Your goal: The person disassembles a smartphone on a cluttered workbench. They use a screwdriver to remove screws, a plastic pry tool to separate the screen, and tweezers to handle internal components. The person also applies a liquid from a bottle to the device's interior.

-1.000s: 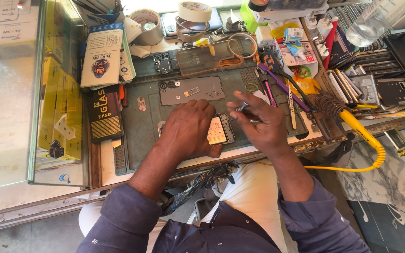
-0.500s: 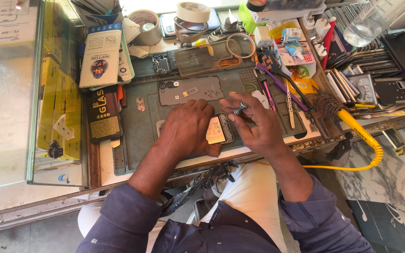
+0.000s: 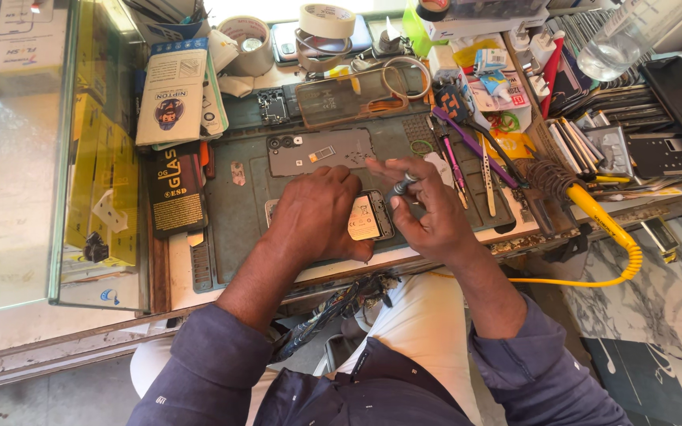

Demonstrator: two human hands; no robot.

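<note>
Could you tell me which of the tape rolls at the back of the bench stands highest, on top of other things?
The white roll, resting on the phone and rings behind the mat. The brownish roll to its left sits lower on the bench.

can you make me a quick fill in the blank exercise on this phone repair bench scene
1. The left hand presses down on the opened ____ lying on the grey-green work mat.
2. The right hand holds a thin ____ over the phone.
3. The coiled cable at the bench's right edge is ____ in colour.
4. The detached grey back cover lies on the mat ____ the hands, farther from the person.

Missing words: phone; screwdriver; yellow; beyond
</note>
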